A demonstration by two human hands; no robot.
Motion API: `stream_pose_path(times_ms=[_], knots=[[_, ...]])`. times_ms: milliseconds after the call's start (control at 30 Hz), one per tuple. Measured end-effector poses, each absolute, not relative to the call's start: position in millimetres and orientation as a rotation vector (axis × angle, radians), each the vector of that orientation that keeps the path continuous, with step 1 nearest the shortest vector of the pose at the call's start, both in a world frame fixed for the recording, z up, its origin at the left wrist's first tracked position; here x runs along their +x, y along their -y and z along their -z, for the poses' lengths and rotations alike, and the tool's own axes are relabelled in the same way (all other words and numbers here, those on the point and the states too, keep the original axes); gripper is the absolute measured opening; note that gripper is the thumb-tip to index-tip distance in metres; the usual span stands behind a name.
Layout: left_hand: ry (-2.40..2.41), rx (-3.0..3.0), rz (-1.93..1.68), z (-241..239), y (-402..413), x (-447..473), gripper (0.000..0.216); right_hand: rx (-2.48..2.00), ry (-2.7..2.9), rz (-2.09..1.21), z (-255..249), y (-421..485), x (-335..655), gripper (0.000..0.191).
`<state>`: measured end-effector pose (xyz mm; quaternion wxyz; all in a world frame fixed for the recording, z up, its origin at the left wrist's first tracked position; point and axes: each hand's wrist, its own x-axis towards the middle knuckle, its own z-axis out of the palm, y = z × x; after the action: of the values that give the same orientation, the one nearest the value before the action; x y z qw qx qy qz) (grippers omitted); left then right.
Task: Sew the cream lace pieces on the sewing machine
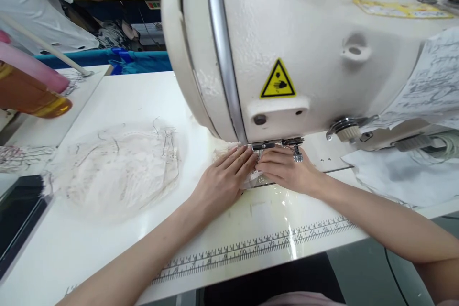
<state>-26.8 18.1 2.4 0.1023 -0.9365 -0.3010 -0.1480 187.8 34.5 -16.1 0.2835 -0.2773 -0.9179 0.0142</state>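
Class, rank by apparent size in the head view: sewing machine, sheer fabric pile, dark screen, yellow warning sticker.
1. sewing machine, though nearest the camera.
2. sheer fabric pile.
3. dark screen, partly cut off at the edge.
4. yellow warning sticker.

— How much room is there around the needle?
— Very little overhead. The sewing machine head (304, 57) overhangs both hands. The presser foot (263, 146) sits just past the fingertips of the left hand (224, 179) and right hand (287, 169), which lie flat and nearly touching.
— And toward the body?
— Open. The table (143, 100) is bare from the wrists to the printed ruler strip (258, 244) at its near edge.
— Leftward?
— A bare stretch, then a heap of sheer fabric (122, 172). Beyond that, a dark screen (17, 215) sits at the edge, with an amber bottle (32, 98) further back.
— Rightward?
— The machine's arm blocks the back. White cloth (387, 172) and hanging papers (430, 86) crowd the space under it.
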Motion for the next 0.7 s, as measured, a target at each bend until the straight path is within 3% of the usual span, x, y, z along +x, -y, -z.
stream_pose_path(times_ms=[700], knots=[[0.989,-2.825,0.369,-4.1,-20.1,-27.8,0.049,-0.894,2.405,0.323,5.8,-30.6,182.4,0.029]])
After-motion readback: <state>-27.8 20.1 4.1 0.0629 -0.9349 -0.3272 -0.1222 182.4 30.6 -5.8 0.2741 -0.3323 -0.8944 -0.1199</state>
